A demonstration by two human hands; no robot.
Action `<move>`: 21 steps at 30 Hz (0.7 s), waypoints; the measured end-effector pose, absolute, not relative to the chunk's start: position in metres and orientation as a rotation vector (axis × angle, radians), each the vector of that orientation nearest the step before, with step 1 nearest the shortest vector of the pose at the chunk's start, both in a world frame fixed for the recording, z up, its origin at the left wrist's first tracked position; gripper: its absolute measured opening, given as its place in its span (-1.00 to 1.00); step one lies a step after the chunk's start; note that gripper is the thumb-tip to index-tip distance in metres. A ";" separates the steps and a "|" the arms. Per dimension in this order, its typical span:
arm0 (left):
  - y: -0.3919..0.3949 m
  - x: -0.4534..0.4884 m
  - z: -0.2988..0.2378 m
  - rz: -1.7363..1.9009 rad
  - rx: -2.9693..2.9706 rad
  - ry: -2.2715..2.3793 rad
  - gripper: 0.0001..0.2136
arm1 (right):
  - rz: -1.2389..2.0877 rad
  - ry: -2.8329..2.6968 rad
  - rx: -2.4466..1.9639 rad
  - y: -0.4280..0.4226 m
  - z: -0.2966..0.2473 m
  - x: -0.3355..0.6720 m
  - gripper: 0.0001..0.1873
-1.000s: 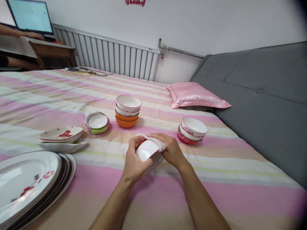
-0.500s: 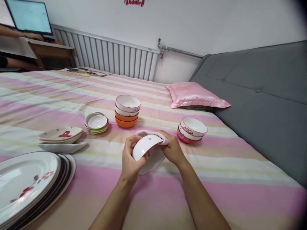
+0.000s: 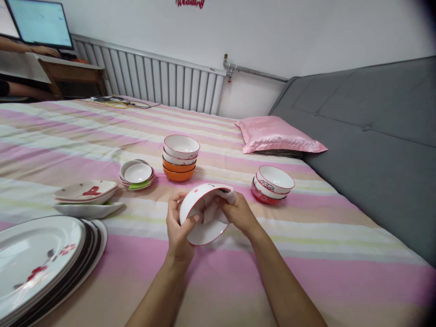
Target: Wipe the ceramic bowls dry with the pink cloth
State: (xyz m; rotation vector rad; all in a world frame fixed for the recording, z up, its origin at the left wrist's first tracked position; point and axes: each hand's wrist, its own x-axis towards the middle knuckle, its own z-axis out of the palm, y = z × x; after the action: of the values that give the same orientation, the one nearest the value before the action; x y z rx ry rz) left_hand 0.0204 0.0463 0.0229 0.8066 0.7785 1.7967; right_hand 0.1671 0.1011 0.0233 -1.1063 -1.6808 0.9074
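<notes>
A white bowl with a red rim is held tilted above the bed, its inside facing me. My left hand is closed on its left edge, thumb on the inside and fingers behind. At the right edge, my right hand is closed on a pale pink cloth folded over the rim, its thumb inside the bowl. A stack of white and orange bowls stands just beyond my hands. Another stack of white and red bowls sits to the right.
Small nested dishes, leaf-shaped dishes and a pile of plates lie on the left of the striped bed. A pink pillow rests near the grey headboard. Another person's hand is at a desk far left.
The bowl has turned and shifted slightly left, showing more of its inside. My right hand and the cloth have moved along the rim, and its thumb is now inside.
</notes>
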 end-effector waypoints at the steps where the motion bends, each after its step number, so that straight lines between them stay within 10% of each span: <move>1: 0.046 0.020 0.023 1.804 0.771 0.773 -0.49 | 0.930 -1.683 -1.117 0.100 0.023 0.166 -0.69; 21: 0.054 0.020 0.033 1.116 1.333 1.341 -0.45 | 0.347 -2.186 -1.224 0.082 0.049 0.172 -0.46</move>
State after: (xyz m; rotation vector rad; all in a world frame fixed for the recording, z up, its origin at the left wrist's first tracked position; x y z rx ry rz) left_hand 0.0203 0.0535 0.0334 1.3329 1.3407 1.1165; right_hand 0.1724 0.0819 0.0488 -1.2240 -2.1859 0.3472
